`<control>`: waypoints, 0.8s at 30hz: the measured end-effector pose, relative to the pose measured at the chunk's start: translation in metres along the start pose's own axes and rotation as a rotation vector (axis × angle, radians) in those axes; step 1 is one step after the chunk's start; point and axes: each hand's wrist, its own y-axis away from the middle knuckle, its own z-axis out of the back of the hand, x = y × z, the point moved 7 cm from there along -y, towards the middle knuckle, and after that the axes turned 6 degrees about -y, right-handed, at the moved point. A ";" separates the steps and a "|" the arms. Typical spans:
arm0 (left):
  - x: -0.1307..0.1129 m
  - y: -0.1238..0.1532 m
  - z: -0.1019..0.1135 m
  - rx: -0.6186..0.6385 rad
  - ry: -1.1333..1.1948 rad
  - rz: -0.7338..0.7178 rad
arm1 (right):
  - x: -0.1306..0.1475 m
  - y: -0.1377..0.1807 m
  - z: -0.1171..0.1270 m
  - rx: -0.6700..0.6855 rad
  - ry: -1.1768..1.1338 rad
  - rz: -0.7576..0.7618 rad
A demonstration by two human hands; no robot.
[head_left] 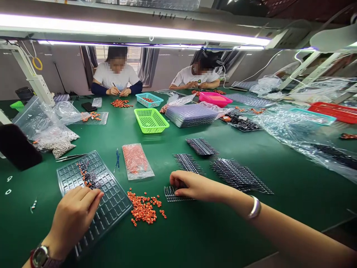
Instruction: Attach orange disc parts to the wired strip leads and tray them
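Observation:
My left hand (78, 212), a watch on its wrist, is over the clear compartment tray (114, 201). Its thumb and fingers are pinched together; whatever is between them is too small to make out. Near the fingertips, orange ring-like pieces with dark wire-legged parts (89, 175) lie in the tray. My right hand (192, 186) is curled over a short strip of wire-legged components (173, 195), its fingertips at the strip. The fingers hide what they grip. Loose orange pieces (143, 208) are heaped between my hands. More strips (237, 173) lie beyond my right hand.
A bag of pinkish-orange pieces (136, 162), tweezers (71, 158) and a green basket (151, 121) lie ahead. Stacked clear trays (189, 115) stand farther back. Plastic sheeting (292, 130) spreads on the right. A phone (19, 147) stands at left. Two co-workers sit opposite under a lamp bar.

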 end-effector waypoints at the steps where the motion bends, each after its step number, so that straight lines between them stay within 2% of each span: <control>1: 0.000 0.000 0.000 0.000 0.006 -0.002 | -0.002 0.001 -0.001 0.006 -0.028 -0.010; 6: -0.005 0.000 0.004 -0.039 0.088 -0.004 | -0.017 0.007 -0.005 0.066 -0.211 -0.053; 9: -0.018 -0.002 0.005 -0.045 0.309 0.071 | -0.021 0.013 -0.002 0.049 -0.341 -0.055; 11: -0.035 -0.004 -0.005 0.066 0.577 0.187 | -0.018 0.019 0.001 0.008 -0.430 -0.043; 14: -0.079 -0.002 -0.041 0.453 0.975 0.457 | -0.007 0.028 0.001 -0.059 -0.553 -0.015; 16: -0.110 0.001 -0.063 0.634 1.217 0.680 | 0.004 0.033 -0.004 -0.089 -0.629 0.003; 18: -0.136 -0.003 -0.079 0.678 1.485 0.866 | 0.016 0.038 -0.010 -0.119 -0.695 0.021; 21: -0.159 -0.019 -0.088 0.686 1.610 0.870 | 0.030 0.048 -0.018 -0.158 -0.767 0.034; 24: -0.165 -0.030 -0.085 0.656 1.677 0.857 | 0.035 0.060 -0.020 -0.191 -0.799 0.045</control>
